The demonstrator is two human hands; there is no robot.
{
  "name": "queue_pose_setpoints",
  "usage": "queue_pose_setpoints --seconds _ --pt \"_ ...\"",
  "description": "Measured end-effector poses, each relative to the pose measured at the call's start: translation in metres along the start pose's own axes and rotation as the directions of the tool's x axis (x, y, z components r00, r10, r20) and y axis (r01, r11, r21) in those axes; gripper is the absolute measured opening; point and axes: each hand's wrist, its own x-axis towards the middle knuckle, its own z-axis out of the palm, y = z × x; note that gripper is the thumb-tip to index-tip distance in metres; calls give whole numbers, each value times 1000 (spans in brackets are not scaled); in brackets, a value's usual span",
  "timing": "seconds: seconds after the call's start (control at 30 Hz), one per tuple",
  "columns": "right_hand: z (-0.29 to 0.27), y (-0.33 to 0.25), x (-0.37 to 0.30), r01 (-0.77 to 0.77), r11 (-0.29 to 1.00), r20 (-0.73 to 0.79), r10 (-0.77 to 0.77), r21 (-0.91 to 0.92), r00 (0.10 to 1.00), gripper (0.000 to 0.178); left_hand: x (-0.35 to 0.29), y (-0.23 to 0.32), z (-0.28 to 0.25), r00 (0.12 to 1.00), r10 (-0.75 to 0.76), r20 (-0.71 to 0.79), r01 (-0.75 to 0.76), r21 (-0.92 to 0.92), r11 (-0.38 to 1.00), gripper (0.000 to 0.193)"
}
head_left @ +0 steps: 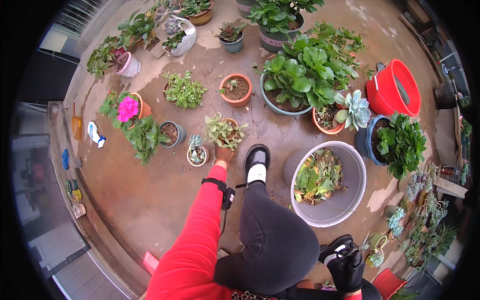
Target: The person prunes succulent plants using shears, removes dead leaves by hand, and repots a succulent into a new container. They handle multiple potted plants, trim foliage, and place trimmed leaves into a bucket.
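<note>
My left arm, in a red sleeve with a black strap and small device at the wrist, reaches forward. My left hand (223,153) is closed on the near side of a terracotta flowerpot (230,122). Pale green succulent leaves (216,129) spill over its rim and hide some of my fingers. Just left of it stands a small white pot with a blue-green succulent (195,151). In a black glove, my right hand (347,267) is low at the right beside my shoe, its fingers curled in and nothing visible in them.
A large grey tub (355,197) with wilted leaves stands right of my foot. Beyond it are a red bucket (380,90) and a wide pot of leafy plants (300,80). A soil-filled orange pot (235,100), a pink-flowered plant (128,109) and a spray bottle (95,134) are farther off.
</note>
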Motion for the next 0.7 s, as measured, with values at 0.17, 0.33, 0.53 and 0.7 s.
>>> queue_pose_setpoints --seconds 0.17,0.33,0.53,0.7 --pt "-8 31 -22 168 984 39 -166 -53 985 35 -65 7 -50 884 343 318 -391 100 915 35" --pt "-12 42 -49 -183 833 128 136 523 983 71 -138 25 -114 865 140 483 51 -360 931 54" --pt "-33 36 -83 -184 737 278 -5 650 960 69 -173 131 -234 934 256 251 -96 -513 853 56" --pt "-78 33 -124 -170 709 216 26 684 976 57 -220 265 -307 817 574 -55 -484 -607 631 59"
